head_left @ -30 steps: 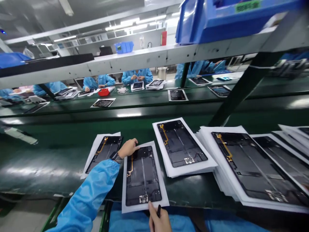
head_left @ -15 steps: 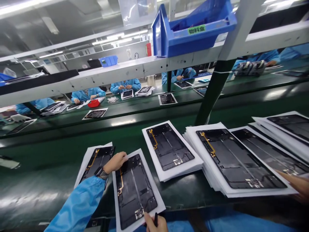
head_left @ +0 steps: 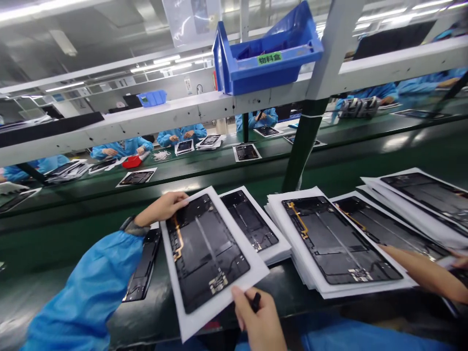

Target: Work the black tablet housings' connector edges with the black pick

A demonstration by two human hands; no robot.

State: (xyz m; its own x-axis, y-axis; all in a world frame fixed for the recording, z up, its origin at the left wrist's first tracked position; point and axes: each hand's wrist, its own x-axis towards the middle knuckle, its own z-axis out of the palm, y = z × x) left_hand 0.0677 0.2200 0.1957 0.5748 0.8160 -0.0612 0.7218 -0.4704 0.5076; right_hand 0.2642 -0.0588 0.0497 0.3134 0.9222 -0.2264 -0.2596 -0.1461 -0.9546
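Both my hands hold up a white sheet (head_left: 244, 243) bearing a black tablet back panel (head_left: 206, 251) with an orange flex cable. My left hand (head_left: 163, 207) grips its upper edge, and my right hand (head_left: 259, 319) pinches its lower edge along with a small black pen-like tool (head_left: 256, 302). The raised sheet partly covers a panel on paper (head_left: 248, 219). Beside my left sleeve lies another panel (head_left: 144, 263). Further right sit a paper-backed stack (head_left: 336, 241) and more panels (head_left: 427, 195). Another person's bare forearm (head_left: 424, 273) reaches over them.
A green belt bench (head_left: 73, 248) runs beneath everything. Above it are a white shelf rail (head_left: 164, 114), a dark upright post (head_left: 303, 146) and a blue bin (head_left: 268, 61). Across the line, people in blue gowns work at more panels near a red tray (head_left: 131, 162).
The sheet and panel have risen off the bench and turned, now overlapping the neighbouring panel. My view has shifted. The other person's forearm reaches further in from the right.
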